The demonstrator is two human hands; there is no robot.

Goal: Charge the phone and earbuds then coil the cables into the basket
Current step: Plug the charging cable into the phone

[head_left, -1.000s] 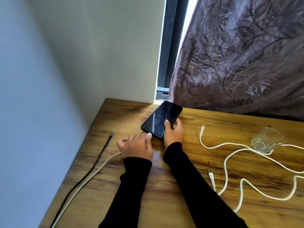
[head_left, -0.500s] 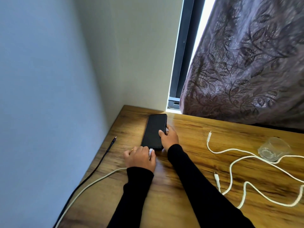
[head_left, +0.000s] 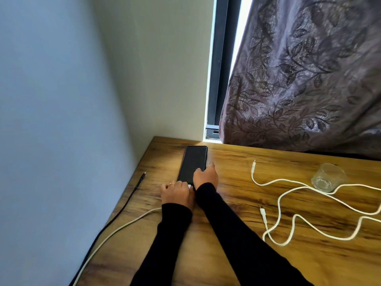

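— Currently, item one: phone [head_left: 192, 164], flat on the table [head_left: 237, 223], far left. Our right hand [head_left: 205, 176] grips its near right edge.

— Left hand [head_left: 178, 193]?

— Closed on the white cable [head_left: 115, 230] plug at its near end. We judge: plugging-in step; next, seat it squarely.

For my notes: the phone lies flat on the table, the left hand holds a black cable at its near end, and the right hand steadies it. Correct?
One error: the cable at the left hand is white, per the head view. The black cable lies untouched. The rest holds.
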